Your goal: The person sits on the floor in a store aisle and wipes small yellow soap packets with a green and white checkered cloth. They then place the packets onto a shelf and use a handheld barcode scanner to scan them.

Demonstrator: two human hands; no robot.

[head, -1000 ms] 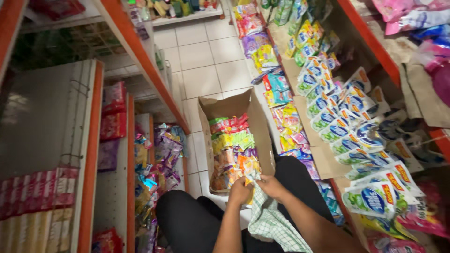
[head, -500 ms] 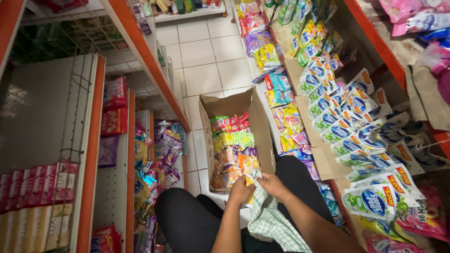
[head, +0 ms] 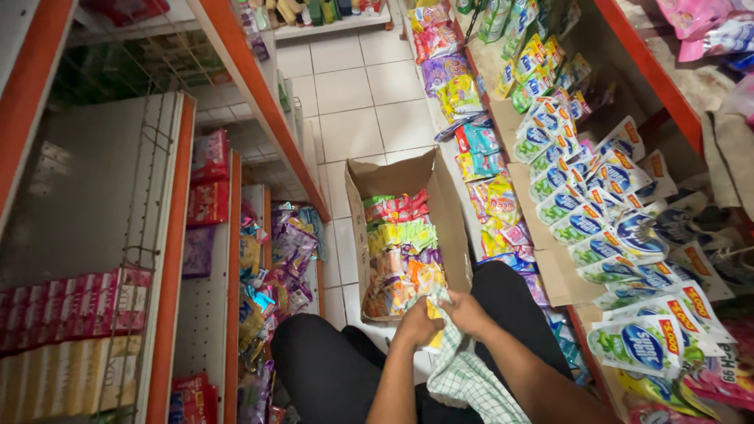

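I crouch in a narrow shop aisle over an open cardboard box [head: 450, 206] on the tiled floor. It holds rows of colourful sachet strips [head: 399, 251] in red, green, purple and orange. My left hand [head: 417, 325] and my right hand [head: 466, 311] meet at the box's near end. Both grip a white cloth with green checks [head: 459, 375], which hangs down over my lap, and a yellow packet [head: 433, 323] shows between the hands.
Orange-edged shelves line both sides. The right shelves carry white and green refill pouches [head: 585, 224] and hanging sachet strips [head: 487, 200]. The left shelves hold red and pink packets [head: 206, 188] and loose sachets [head: 279, 259]. White floor tiles [head: 349, 102] run ahead.
The view has shifted slightly, so the box and my hands sit a little further right and lower. My hands stay together on the cloth at the box's near end.
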